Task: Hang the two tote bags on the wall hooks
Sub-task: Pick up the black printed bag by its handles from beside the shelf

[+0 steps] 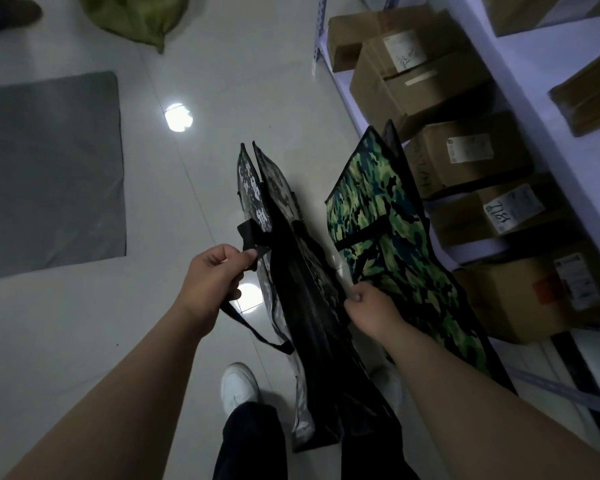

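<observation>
I hold two tote bags above the floor. My left hand (215, 280) grips the black strap of the grey-and-black digital-camouflage bag (291, 271), which hangs open at its top in the middle of the view. My right hand (369, 308) pinches the edge of the green camouflage bag (395, 244), which hangs just to the right, against the shelf boxes. The two bags touch along their inner sides. No wall hooks are in view.
A low shelf (520, 74) with several cardboard boxes (465, 161) runs along the right. A grey mat (54, 174) lies on the glossy tile floor at left. A green sack (136, 19) sits at top. My white shoe (239, 386) and dark trouser legs are below.
</observation>
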